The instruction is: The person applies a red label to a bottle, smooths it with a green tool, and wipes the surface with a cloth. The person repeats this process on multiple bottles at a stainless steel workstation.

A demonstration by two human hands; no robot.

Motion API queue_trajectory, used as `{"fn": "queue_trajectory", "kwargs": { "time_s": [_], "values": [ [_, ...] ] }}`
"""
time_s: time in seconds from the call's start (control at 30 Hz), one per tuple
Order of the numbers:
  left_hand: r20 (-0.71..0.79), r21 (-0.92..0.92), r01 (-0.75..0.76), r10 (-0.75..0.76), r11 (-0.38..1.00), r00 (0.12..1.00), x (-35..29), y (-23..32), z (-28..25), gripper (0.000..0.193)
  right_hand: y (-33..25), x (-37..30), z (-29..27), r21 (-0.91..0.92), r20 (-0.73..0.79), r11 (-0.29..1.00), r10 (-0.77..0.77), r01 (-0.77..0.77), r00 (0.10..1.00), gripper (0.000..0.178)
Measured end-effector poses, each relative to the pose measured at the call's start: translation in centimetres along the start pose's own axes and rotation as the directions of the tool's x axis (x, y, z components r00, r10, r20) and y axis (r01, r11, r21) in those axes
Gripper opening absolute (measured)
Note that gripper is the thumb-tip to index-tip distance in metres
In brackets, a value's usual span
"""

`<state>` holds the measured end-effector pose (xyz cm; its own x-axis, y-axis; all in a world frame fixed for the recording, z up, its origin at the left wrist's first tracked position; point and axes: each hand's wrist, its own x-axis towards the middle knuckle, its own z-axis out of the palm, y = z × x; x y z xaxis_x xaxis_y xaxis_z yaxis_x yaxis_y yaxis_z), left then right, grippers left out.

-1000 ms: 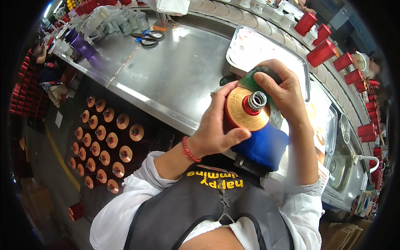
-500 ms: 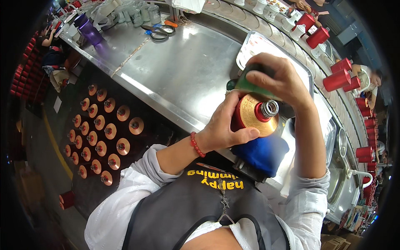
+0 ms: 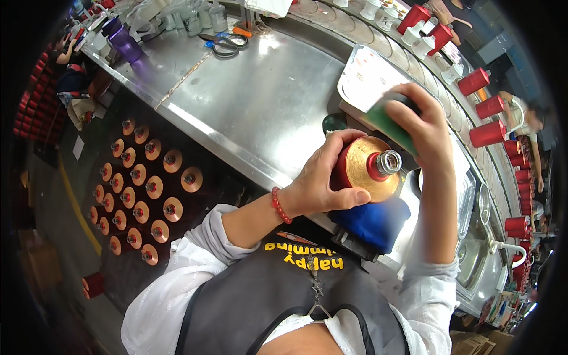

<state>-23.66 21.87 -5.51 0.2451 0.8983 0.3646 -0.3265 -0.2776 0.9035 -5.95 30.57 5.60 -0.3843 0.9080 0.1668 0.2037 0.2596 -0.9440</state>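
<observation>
My left hand (image 3: 327, 177) grips a red glass bottle (image 3: 371, 170) by its body, the thumb lying along the side. The bottle has a gold patterned shoulder and a clear threaded neck with a red collar, and it tilts to the right. My right hand (image 3: 425, 121) holds a green block (image 3: 390, 125) with a dark back, which looks like a sponge or pad. The block is just above and right of the bottle, apart from its neck. Below the bottle sits a blue cloth-like bundle (image 3: 378, 228), partly blurred.
Several red bottles with gold shoulders (image 3: 138, 174) stand in rows at lower left. The metal table (image 3: 248, 100) carries scissors (image 3: 226, 46), a purple bottle (image 3: 123, 42) and glass jars (image 3: 192, 22). A white tray (image 3: 361, 74) lies beside the curved conveyor (image 3: 390, 47), which carries red and white bottles.
My right hand has moved right with the green block, away from the bottle, uncovering more of its shoulder. The left hand keeps its grip. Bottles on the conveyor have shifted along it.
</observation>
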Motion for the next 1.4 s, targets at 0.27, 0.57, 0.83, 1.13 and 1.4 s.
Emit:
{"fn": "queue_trajectory", "kwargs": {
  "time_s": [0.27, 0.57, 0.83, 1.13, 1.4],
  "values": [
    [0.232, 0.537, -0.503, 0.455, 0.677, 0.860, 1.8, 0.1, -2.4, 0.112, 3.8, -5.6, 0.5, 0.432, -0.141, 0.894, 0.197, -0.119, 0.970, 0.021],
    [0.099, 0.710, -0.478, 0.598, 0.517, 0.795, -1.3, -0.4, 0.0, 0.070, 4.5, -5.6, 0.2, 0.446, -0.120, 0.888, 0.185, -0.113, 0.975, 0.020],
    [0.193, 0.808, -0.489, 0.637, 0.329, 0.746, -5.5, -0.4, 1.3, 0.043, 4.8, -6.2, 0.4, 0.483, -0.150, 0.871, 0.180, -0.087, 0.972, 0.017],
    [-0.017, 0.380, -0.256, 0.283, 0.889, 0.959, -1.4, -0.2, 1.4, 0.109, 3.0, -5.6, -0.4, 0.128, -0.147, 0.992, 0.020, -0.001, 0.989, 0.021],
    [0.089, 0.217, -0.160, 0.144, 0.963, 0.986, -0.6, -0.3, -0.2, 0.103, -1.4, 1.4, 0.6, -0.280, 0.366, 0.897, -0.230, 0.343, 0.902, 0.026]
  ]
}}
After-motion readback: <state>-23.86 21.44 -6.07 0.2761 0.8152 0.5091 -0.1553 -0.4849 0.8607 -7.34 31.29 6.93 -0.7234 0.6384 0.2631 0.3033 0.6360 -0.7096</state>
